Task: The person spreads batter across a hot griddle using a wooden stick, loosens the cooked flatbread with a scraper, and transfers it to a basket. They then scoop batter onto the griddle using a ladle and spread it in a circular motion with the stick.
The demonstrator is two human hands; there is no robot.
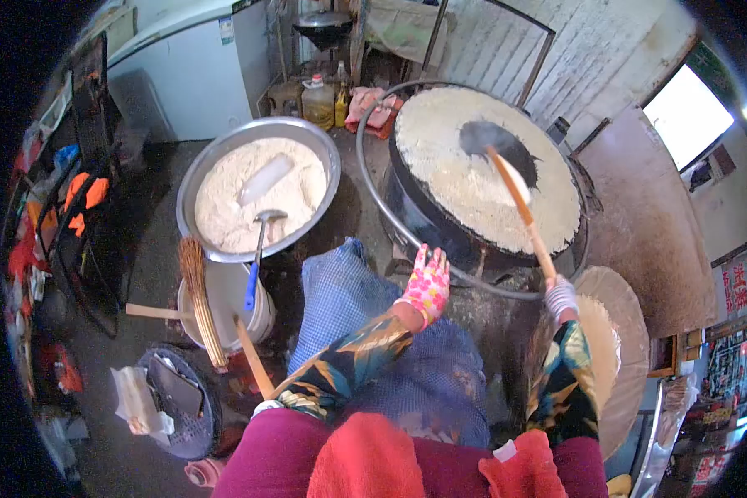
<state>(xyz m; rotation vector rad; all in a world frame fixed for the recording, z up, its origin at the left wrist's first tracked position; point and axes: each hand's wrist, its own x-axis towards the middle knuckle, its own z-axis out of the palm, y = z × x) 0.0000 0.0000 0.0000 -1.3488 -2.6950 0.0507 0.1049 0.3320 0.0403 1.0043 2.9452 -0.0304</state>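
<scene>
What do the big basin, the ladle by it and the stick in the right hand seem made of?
Basin: smooth metal, from its grey shine; which metal is unclear. Ladle: glossy metal; its even blue grip suggests plastic. Stick in the right hand: probably smooth wood, being warm brown.

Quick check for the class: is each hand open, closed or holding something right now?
Left hand: open, fingers extended at the metal ring, with nothing visibly held.
Right hand: closed around the wooden handle.
</scene>
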